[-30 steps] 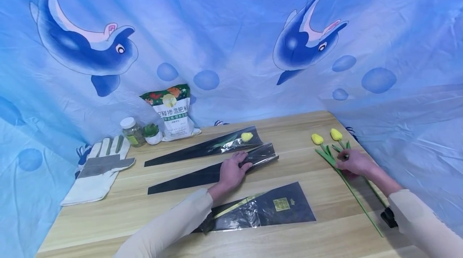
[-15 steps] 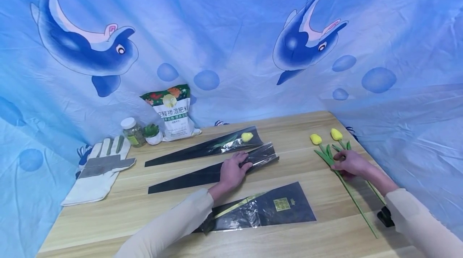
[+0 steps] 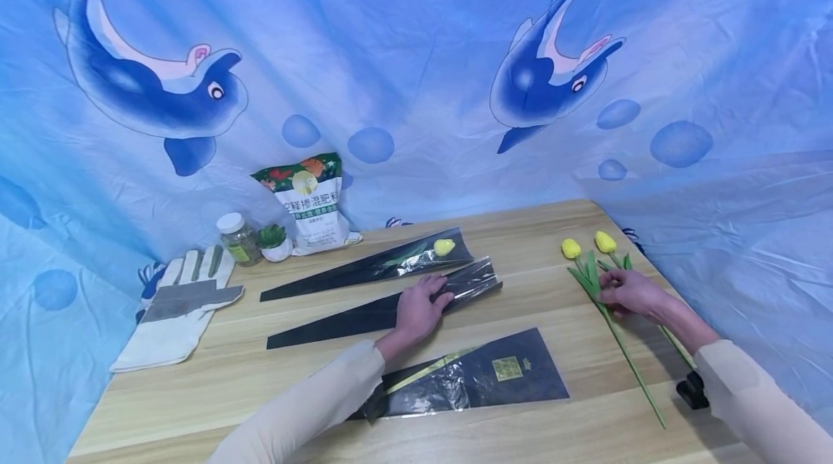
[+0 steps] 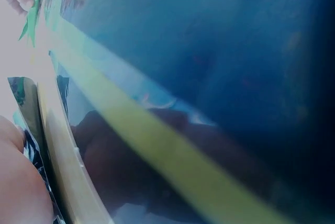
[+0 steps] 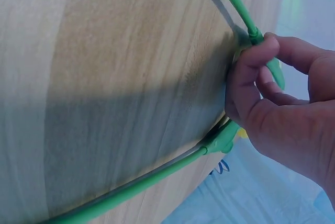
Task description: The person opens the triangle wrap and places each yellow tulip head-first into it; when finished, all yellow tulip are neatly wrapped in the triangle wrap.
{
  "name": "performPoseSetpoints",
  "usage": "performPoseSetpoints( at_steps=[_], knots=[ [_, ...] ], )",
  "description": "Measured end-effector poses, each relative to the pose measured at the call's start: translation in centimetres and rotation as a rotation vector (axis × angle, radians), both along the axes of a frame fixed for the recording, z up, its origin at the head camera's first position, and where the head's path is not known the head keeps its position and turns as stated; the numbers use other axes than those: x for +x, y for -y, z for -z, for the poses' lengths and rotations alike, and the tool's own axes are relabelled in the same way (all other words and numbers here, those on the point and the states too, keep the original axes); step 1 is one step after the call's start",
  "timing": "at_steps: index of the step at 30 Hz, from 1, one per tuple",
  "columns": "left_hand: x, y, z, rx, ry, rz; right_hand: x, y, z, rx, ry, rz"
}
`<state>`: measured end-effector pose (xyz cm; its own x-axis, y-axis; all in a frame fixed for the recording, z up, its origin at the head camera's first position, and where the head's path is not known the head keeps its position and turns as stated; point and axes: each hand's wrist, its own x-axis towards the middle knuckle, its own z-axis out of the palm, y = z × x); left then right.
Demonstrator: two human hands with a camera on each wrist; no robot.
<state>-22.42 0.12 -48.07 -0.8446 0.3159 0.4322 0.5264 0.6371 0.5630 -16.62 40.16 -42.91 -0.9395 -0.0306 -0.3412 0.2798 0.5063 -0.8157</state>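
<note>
Your right hand pinches a green-stemmed yellow artificial tulip lying on the wooden counter — fingers curled round its stem. Your left hand presses flat on an empty black-and-clear plastic flower sleeve; the far sleeve holds one yellow tulip.

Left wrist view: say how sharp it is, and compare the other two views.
Left wrist: heavily blurred, too close; the black sleeve is a dark smear. Head: sharp, evenly lit, edges bowed by the wide lens. Right wrist: right hand on the green stem fairly clear, casting a soft shadow.
</note>
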Motion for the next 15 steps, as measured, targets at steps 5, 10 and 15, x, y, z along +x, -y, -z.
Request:
performPoseSetpoints(
  at_steps=[5,10,15],
  knots=[
    [0.01,-0.03,0.00,-0.007,-0.048,0.000,-0.07,0.12,0.00,-0.001,-0.037,-0.013],
    [-0.17,-0.02,0.09,0.004,0.008,0.004,-0.20,0.11,-0.09,-0.080,-0.040,-0.050],
    [-0.18,-0.07,0.13,0.005,0.048,-0.010,-0.38,-0.15,-0.15,-0.206,-0.029,-0.100]
  ],
)
